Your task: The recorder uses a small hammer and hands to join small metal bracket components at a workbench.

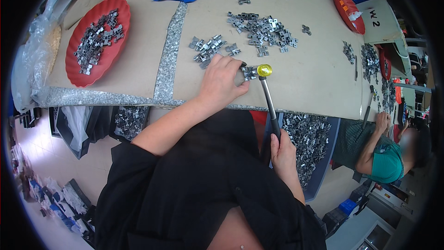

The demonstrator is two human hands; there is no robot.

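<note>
While your left hand (222, 81) lies flat-fingered on the brown table cover (319, 74), its fingertips pin a small metal bracket (249, 72) at the near edge, likely so it stays put under a blow. Your right hand (281, 150) is clenched around the dark handle of a hammer (268, 97), low on the grip; its yellow head touches the bracket. Loose brackets (261, 28) lie just beyond, a red tray (76, 69) of them well left.

Left hand (222, 83): mid-frame, forearm extended from lower centre, fingers pressed down flat. Right hand (282, 150): lower right of centre, fist closed, thumb up.
</note>
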